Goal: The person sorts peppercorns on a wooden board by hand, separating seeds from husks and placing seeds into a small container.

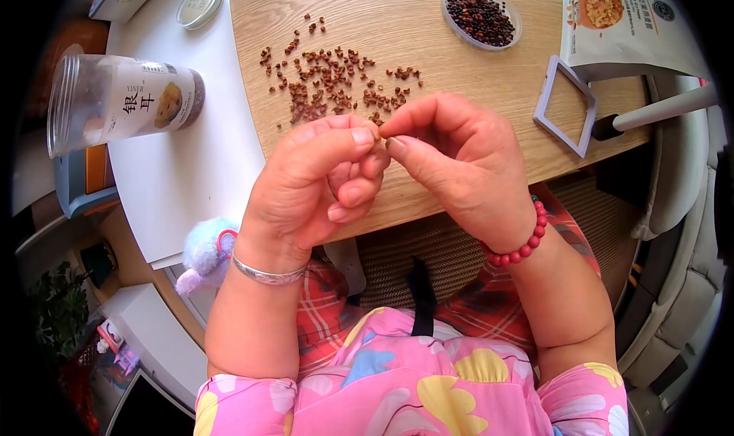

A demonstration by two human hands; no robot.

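Observation:
My left hand (317, 161) and my right hand (462, 149) meet fingertip to fingertip above the near edge of the wooden table. Both pinch at one tiny brownish piece, which looks like a Sichuan peppercorn (382, 138); the fingertips cover most of it. Just beyond the hands, reddish-brown Sichuan peppercorns (329, 76) lie loosely scattered on the wood. Farther back, a round clear plastic tub (518, 30) holds dark seeds (478, 17) mixed with some reddish bits.
On the white surface at left, a labelled clear plastic jar (141, 103) stands near a round lid (199, 6). A fluffy toy (208, 248) hangs by the edge. To the right are a pale diamond-shaped frame (544, 103) and a printed food bag (612, 50).

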